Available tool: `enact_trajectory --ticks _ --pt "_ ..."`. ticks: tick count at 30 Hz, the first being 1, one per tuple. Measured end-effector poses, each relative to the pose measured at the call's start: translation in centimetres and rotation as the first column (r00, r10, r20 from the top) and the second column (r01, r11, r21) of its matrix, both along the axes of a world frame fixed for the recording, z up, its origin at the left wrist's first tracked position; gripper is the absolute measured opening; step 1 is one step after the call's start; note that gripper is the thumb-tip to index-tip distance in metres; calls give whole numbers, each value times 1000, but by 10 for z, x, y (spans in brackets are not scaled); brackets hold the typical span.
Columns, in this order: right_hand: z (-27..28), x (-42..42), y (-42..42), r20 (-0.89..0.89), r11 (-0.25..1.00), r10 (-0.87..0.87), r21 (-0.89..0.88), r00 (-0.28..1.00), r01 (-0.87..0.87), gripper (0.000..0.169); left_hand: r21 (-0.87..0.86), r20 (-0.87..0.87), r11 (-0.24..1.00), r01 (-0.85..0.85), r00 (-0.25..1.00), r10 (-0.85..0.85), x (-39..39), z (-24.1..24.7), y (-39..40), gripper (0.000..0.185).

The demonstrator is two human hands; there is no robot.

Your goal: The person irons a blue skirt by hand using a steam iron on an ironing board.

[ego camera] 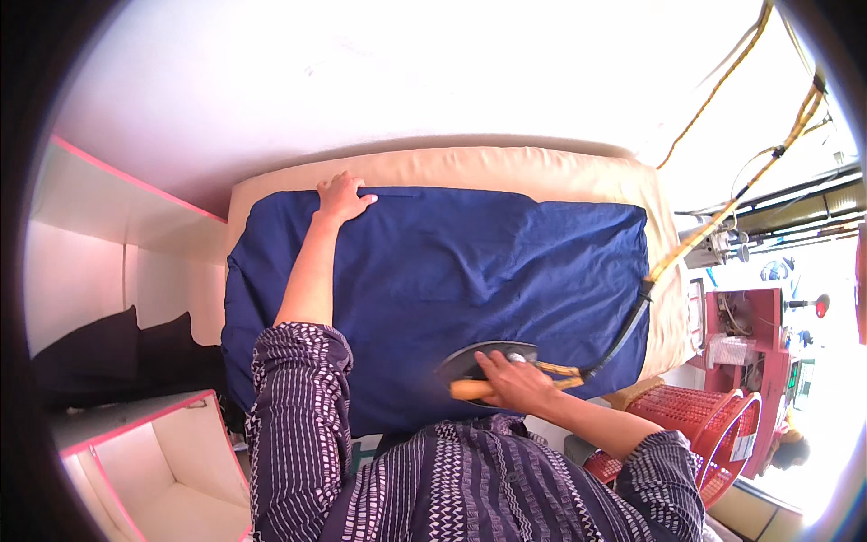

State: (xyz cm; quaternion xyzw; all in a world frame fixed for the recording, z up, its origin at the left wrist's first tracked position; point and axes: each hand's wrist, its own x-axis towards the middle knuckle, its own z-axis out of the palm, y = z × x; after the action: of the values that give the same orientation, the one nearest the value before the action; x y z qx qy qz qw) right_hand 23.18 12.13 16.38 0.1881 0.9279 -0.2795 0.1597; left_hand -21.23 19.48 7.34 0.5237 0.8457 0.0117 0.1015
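A navy blue cloth (420, 271) lies spread over a table padded with beige fabric (447, 162), with creases across its right half. At its far edge, left of the middle, my left hand (342, 198) rests flat on the cloth with the thumb apart. My right hand (508, 381) grips the orange-brown handle of a clothes iron (464, 364), which sits on the near part of the cloth with its tip pointing left. The iron's soleplate is hidden. Its cord (620, 342), wrapped in yellow and black, runs from the back of the iron up to the right.
White shelving with pink edges (135, 176) stands at the left, holding dark fabric (135, 359). Red plastic baskets (698, 413) lie at the lower right near a red cabinet (745, 311). A white wall (379, 81) rises behind the table. The cord hangs over its right side.
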Motion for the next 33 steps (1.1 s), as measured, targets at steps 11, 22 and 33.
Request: enact_trajectory --ticks 11,22,33 --pt "-34 -163 156 -170 713 -611 307 773 630 32 150 291 988 -30 957 -15 -61 7 1 45" --pt "-26 -204 112 -41 963 -129 232 991 135 33 301 609 939 -168 792 -54 -116 -4 -37 43" --pt "-47 -373 183 -197 859 -424 221 884 462 29 211 -71 977 -34 996 50 5 -7 -151 44"
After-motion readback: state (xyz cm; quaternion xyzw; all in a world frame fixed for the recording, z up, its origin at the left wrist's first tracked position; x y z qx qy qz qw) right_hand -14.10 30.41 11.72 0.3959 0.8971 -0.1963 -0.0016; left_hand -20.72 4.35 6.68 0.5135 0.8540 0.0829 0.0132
